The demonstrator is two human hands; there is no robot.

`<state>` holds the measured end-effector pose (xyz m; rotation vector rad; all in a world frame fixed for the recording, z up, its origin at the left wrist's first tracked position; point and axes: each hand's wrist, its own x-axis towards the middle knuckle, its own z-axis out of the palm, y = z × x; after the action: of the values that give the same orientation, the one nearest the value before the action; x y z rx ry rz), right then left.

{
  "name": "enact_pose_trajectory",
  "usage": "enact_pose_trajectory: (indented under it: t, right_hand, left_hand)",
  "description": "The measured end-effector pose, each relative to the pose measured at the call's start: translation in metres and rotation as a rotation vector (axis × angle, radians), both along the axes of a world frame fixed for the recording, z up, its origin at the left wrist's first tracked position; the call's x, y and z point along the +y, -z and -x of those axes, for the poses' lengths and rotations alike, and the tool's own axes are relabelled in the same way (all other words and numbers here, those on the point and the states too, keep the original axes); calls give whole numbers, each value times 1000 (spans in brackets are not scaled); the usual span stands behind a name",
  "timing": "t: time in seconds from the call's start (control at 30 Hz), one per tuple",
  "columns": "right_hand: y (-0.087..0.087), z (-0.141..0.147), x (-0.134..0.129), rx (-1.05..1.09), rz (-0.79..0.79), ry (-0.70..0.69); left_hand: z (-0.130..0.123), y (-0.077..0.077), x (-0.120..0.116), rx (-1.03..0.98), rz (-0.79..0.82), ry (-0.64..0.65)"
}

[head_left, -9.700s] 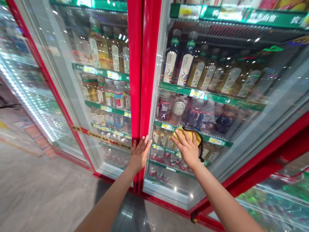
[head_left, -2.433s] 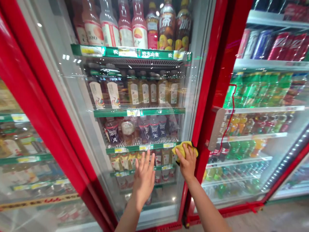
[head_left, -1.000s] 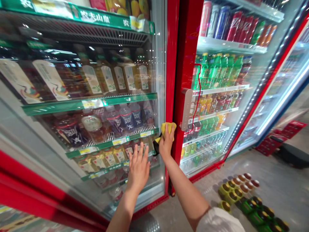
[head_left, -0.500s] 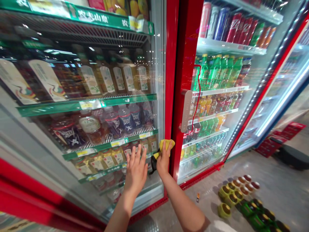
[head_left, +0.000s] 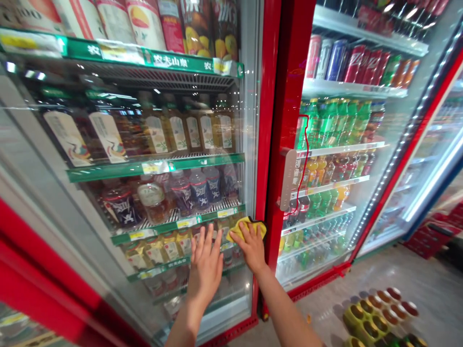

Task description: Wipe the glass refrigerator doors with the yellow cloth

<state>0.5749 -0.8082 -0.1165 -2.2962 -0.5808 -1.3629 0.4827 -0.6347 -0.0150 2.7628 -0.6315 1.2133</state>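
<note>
My right hand point(head_left: 252, 249) presses a yellow cloth point(head_left: 262, 229) with a dark edge flat against the glass door point(head_left: 252, 144) of a drinks fridge, near the red door frame. Its fingers are spread over the cloth. To its left, my left hand point(head_left: 205, 274) is open and holds nothing, fingers stretched up towards the glass; whether it touches the pane I cannot tell. Behind the glass, bottles point(head_left: 200, 193) stand on shelves with green price strips point(head_left: 155, 166).
On the right is another red-framed fridge with cans point(head_left: 356, 62), green bottles point(head_left: 331, 120) and a tan door handle point(head_left: 287, 178) with a red cord point(head_left: 303, 173). Packs of yellow-wrapped bottles point(head_left: 365, 318) stand on the floor at lower right. Red boxes point(head_left: 427, 236) lie farther back.
The cloth, bunched and hanging before, is now spread flatter under my right hand. The camera view has tilted up and shifted left, so more of the upper shelf shows. My left hand stays open.
</note>
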Motion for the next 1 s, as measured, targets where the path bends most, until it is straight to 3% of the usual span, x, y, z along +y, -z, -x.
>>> enact_pose_trajectory:
  t: [0.1,0.17,0.23,0.33,0.47,0.57,0.63,0.7,0.77,0.83,0.93,1.0]
  right_hand:
    - [-44,-16,-6,-73,-225,48]
    - [-77,-21,5,-83,-355,73]
    - [-95,-19,21,-81,-379,76]
    - [-87,-7,34,-53,-212,35]
    - [-70,2,13,-34,30,25]
    - [-92,-6,0,0,-68,109]
    - [-113,-12,8,30,-211,169]
    - [-123,-13,26,53,-278,180]
    - [-113,-8,41,62,-214,139]
    - [-89,1,44,30,-77,78]
    - [-54,7,20,-57,91,-3]
    - [-53,1,-2,-96,94,-8]
  left_hand:
    - [1,-5,8,-22,43,-15]
    - [0,-7,9,-49,62,-22]
    - [-2,-8,6,-59,59,-20]
    - [-5,-10,-1,-48,58,0]
    - [-5,-13,-5,-4,77,33]
    - [-7,-13,0,28,70,20]
    - [-9,-12,3,26,66,-1]
    - [-10,-11,6,14,73,-12]
    - [-11,-10,7,4,83,-3]
    - [-11,-9,9,-5,82,18]
    - [-10,-7,12,-45,85,31]
    - [-10,-7,15,-72,93,22]
